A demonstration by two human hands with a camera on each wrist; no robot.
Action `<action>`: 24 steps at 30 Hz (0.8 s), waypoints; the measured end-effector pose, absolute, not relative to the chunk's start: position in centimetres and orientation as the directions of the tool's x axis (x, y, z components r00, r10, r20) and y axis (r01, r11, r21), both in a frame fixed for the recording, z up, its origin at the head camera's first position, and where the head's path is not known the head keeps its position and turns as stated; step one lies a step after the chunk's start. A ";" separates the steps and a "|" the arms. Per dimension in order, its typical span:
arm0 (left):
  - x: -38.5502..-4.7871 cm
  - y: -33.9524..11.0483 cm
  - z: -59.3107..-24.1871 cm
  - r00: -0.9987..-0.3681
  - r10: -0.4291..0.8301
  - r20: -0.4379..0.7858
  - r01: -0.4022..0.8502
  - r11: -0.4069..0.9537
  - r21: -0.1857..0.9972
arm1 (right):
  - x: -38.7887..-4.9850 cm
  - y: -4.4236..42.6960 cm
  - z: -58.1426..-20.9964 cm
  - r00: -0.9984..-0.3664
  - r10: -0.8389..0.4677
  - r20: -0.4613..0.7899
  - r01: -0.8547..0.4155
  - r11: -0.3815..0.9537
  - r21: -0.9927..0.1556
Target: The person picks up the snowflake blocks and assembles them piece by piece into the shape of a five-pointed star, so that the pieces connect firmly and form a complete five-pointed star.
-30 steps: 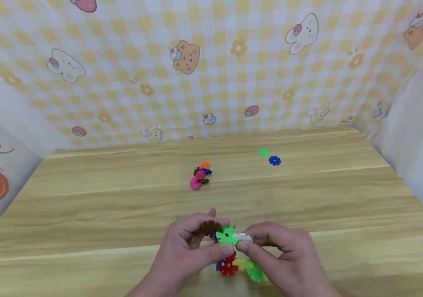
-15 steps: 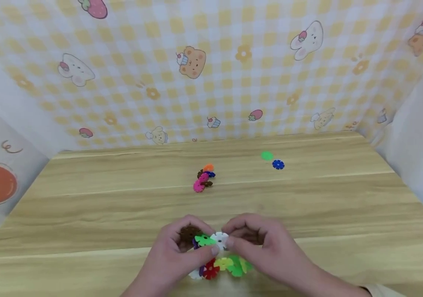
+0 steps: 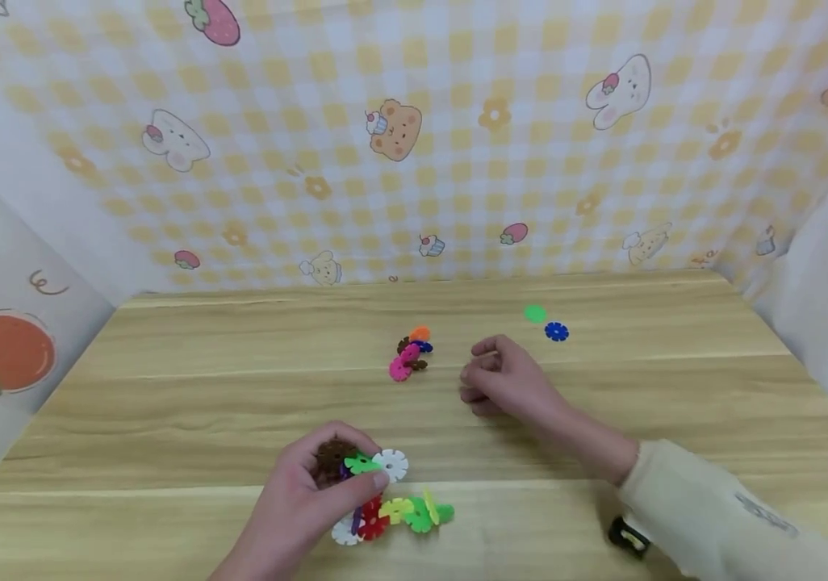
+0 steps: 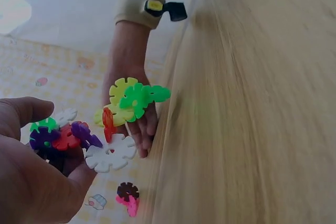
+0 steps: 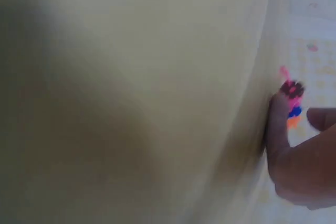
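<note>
My left hand (image 3: 298,492) pinches a joined chain of notched plastic discs (image 3: 373,523) between thumb and fingers. Brown, green, purple, red, yellow and white discs make up the chain. A white disc (image 3: 391,466) sticks out past the thumb tip, and another white disc (image 4: 110,153) shows large in the left wrist view. My right hand (image 3: 512,383) is over the table's middle with loosely bent fingers and nothing visible in them. It is nearest to a small cluster of joined pink, brown, blue and orange discs (image 3: 410,353), lying to its left.
A loose green disc (image 3: 535,313) and a loose blue disc (image 3: 557,332) lie towards the back right of the wooden table (image 3: 240,403). Behind the table hangs a yellow checked cloth (image 3: 443,177). A small black object (image 3: 629,537) is by the right sleeve.
My right hand has let go of the white disc and moved forward, away from the left hand. The left hand still holds the chain, and the head view has shifted a little.
</note>
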State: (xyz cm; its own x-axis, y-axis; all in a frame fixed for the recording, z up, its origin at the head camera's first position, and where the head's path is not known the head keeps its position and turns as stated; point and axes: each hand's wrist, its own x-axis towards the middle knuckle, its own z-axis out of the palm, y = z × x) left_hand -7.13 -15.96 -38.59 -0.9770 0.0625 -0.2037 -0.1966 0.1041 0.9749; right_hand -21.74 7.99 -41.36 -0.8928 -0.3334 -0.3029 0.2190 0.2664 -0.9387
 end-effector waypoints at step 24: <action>-7.6 -15.9 -38.7 -0.988 0.010 -0.152 -0.150 0.129 0.980 | -25.2 6.9 -41.7 -0.903 -0.389 -0.180 0.018 0.386 -0.922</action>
